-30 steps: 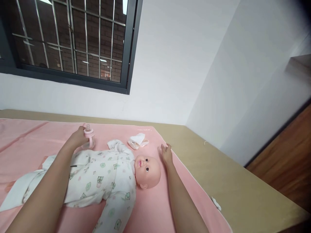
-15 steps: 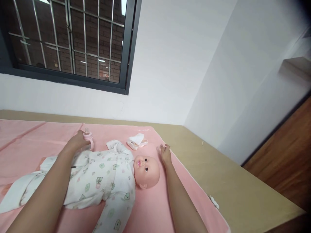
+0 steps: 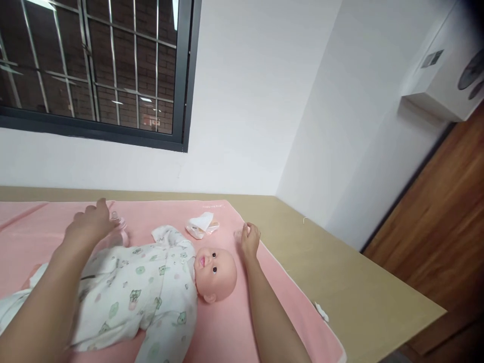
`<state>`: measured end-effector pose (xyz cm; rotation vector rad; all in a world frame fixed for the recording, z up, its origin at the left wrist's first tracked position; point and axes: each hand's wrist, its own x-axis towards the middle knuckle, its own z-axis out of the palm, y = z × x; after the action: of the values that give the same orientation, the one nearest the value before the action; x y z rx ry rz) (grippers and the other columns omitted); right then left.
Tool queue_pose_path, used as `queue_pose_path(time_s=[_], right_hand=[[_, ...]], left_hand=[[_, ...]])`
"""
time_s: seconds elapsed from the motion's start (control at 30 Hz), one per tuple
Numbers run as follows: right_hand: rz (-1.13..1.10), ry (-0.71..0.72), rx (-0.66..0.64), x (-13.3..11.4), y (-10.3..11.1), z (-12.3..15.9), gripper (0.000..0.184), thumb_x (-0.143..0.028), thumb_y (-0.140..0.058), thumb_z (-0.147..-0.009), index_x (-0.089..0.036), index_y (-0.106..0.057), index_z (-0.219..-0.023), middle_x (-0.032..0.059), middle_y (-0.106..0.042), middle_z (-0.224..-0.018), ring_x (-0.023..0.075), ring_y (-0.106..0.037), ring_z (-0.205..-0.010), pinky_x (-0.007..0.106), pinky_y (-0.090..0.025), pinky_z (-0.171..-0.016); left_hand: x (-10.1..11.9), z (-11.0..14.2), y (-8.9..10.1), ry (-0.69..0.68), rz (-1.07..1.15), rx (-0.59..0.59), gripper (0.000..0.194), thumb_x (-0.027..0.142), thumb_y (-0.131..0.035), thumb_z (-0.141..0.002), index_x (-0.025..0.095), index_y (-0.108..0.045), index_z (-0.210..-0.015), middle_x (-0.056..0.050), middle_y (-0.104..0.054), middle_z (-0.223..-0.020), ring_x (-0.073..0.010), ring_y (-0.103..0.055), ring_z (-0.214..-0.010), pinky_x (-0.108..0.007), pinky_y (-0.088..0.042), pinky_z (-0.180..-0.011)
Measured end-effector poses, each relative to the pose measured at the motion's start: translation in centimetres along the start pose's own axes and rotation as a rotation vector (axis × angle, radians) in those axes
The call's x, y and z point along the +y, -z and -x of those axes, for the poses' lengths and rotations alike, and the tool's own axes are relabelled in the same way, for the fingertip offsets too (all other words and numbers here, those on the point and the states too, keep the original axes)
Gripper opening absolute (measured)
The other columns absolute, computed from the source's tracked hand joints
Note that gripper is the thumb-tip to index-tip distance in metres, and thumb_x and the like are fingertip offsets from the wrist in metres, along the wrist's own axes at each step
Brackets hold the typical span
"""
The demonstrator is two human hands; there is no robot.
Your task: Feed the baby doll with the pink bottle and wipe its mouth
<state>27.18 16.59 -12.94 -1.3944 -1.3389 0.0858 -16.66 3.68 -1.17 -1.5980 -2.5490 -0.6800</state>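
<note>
A baby doll (image 3: 215, 275) in a white printed sleepsuit lies on its back on the pink mat (image 3: 223, 327), head toward the right. My left hand (image 3: 88, 222) is over the far side of the doll's body, fingers apart, with the thumb close to a pink-collared baby bottle (image 3: 123, 232). Part of the bottle is hidden behind that hand, and I cannot tell if the thumb touches it. Past the doll's head, my right hand (image 3: 250, 239) has its fingers curled around a small clear, cap-like piece (image 3: 238, 235) near the mat's edge.
A clear packet with white tissue (image 3: 202, 224) lies beyond the doll's head. A small white object (image 3: 321, 311) rests at the mat's right edge. The tan tabletop (image 3: 340, 272) meets white walls, with a barred window (image 3: 113, 65) at upper left.
My left hand has opened and lifted off the bottle, which it gripped before. The bottle now leans over more. My right hand keeps its place by the mat's edge; the view has shifted right.
</note>
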Motion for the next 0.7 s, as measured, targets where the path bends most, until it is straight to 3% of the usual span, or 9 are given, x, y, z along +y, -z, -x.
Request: queue_pose_path(time_s=[0.07,0.13,0.23,0.37,0.53,0.7], right_hand=[[-0.004,0.058,-0.042,-0.7,0.0,0.3,0.045,-0.045,-0.029,-0.091,-0.015,-0.063,-0.089,0.0149,-0.066,-0.097,0.027,-0.053,-0.102,0.039,-0.04,-0.092],[-0.006,0.1,-0.149,-1.5,-0.2,0.7,0.043,-0.044,-0.029,-0.093,-0.018,-0.061,-0.08,0.011,-0.065,-0.087,0.0232,-0.055,-0.091,0.033,-0.041,-0.083],[0.024,0.177,-0.34,-2.8,-0.9,1.6,0.041,-0.041,-0.032,-0.095,-0.019,-0.058,-0.074,0.0057,-0.061,-0.075,0.0176,-0.054,-0.077,0.027,-0.037,-0.072],[0.025,0.254,-0.554,-4.4,-2.2,2.8,0.036,-0.037,-0.037,-0.095,-0.019,-0.056,-0.07,0.0032,-0.06,-0.069,0.0145,-0.054,-0.071,0.024,-0.033,-0.068],[-0.158,0.149,-0.743,-4.7,-3.4,4.1,0.036,-0.045,-0.044,-0.091,-0.018,-0.06,-0.071,0.0023,-0.062,-0.069,0.0136,-0.052,-0.066,0.024,-0.034,-0.063],[-0.373,-0.004,-0.828,-4.5,-3.8,4.8,0.036,-0.049,-0.052,-0.082,-0.016,-0.06,-0.071,0.0006,-0.058,-0.065,0.0136,-0.049,-0.065,0.025,-0.036,-0.06]], left_hand=[[2.7,1.3,1.0,-0.053,-0.024,0.031,0.067,0.041,-0.046,-0.089,0.006,-0.03,-0.144,-0.026,-0.056,-0.129,-0.0445,-0.054,-0.117,-0.048,-0.048,-0.085],[5.9,2.7,1.3,-0.182,0.113,-0.039,0.063,0.042,-0.044,-0.091,0.012,-0.034,-0.145,-0.018,-0.062,-0.125,-0.0352,-0.059,-0.114,-0.044,-0.047,-0.092],[11.1,4.4,0.2,-0.417,0.365,-0.297,0.052,0.05,-0.046,-0.088,0.019,-0.053,-0.13,-0.01,-0.066,-0.12,-0.0265,-0.063,-0.107,-0.035,-0.049,-0.091],[16.6,5.0,-2.8,-0.731,0.304,-0.605,0.048,0.054,-0.042,-0.089,0.018,-0.064,-0.112,-0.012,-0.067,-0.118,-0.0282,-0.063,-0.105,-0.035,-0.047,-0.089],[19.9,4.3,-5.9,-0.786,0.232,-0.916,0.041,0.049,-0.042,-0.087,0.016,-0.066,-0.087,-0.011,-0.071,-0.093,-0.0242,-0.065,-0.079,-0.033,-0.049,-0.076],[20.5,4.0,-7.5,-0.703,0.23,-1.094,0.031,0.042,-0.048,-0.078,0.017,-0.066,-0.076,-0.009,-0.071,-0.09,-0.0233,-0.063,-0.079,-0.031,-0.048,-0.073]])
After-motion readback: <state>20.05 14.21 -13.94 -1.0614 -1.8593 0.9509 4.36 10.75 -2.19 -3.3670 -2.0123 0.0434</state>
